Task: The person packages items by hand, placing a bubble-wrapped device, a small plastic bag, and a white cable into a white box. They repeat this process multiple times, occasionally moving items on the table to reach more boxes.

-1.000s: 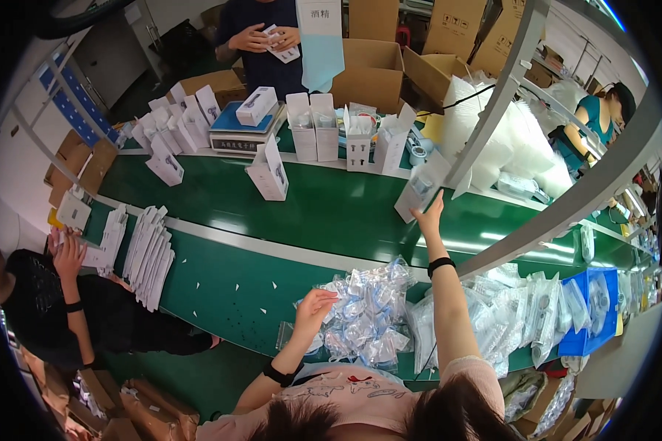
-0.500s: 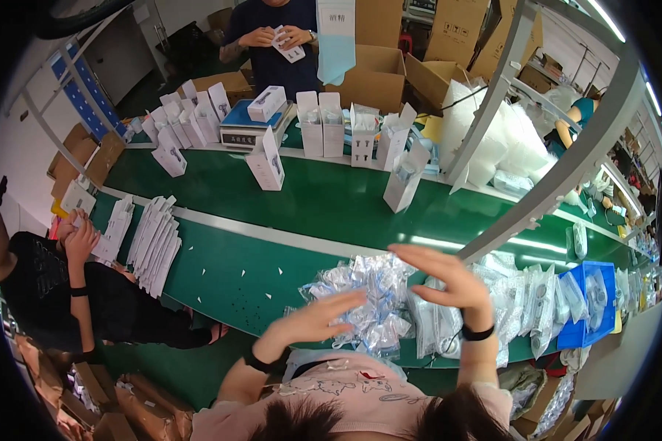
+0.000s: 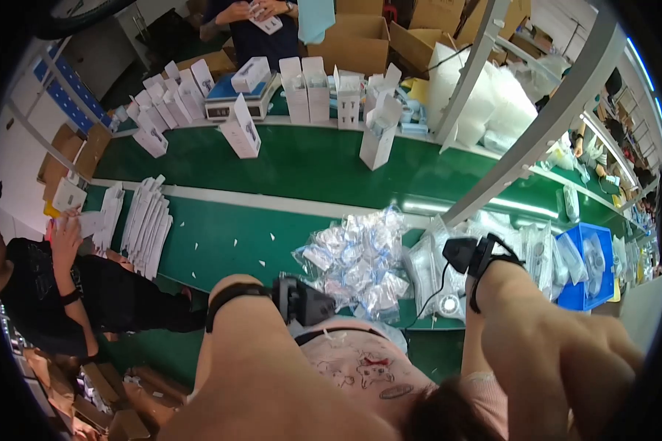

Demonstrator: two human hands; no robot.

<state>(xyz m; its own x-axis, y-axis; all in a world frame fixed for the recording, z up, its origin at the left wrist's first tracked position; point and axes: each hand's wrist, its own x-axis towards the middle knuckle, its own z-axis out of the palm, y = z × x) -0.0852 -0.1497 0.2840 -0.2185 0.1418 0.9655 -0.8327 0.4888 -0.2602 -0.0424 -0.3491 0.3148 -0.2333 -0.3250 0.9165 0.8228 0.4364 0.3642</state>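
Observation:
Both of my hands are raised close to the camera, above the near edge of the green table. My left hand [image 3: 250, 382] looms large at the lower left, its fingers out of sight. A black strap with a small black box [image 3: 301, 300] circles that wrist. On the right, my right hand [image 3: 559, 345] shows its back and knuckles; its fingertips are hidden. A similar black device [image 3: 478, 256] is strapped at its wrist. Beyond them on the table lies a pile of small clear plastic bags [image 3: 357, 261] with white and blue contents. Neither hand touches it.
Larger clear bags [image 3: 434, 275] lie right of the pile, beside a blue bin [image 3: 594, 264]. Open white boxes [image 3: 381, 136] stand across the green conveyor belt [image 3: 294, 158]. Flat white cartons [image 3: 146, 228] lie left. A grey metal post [image 3: 529, 158] slants over the table. Two co-workers handle white boxes.
My hands have risen from over the bag pile toward the camera, and their fingers have gone out of sight. The view has tilted down, so the far side sits higher.

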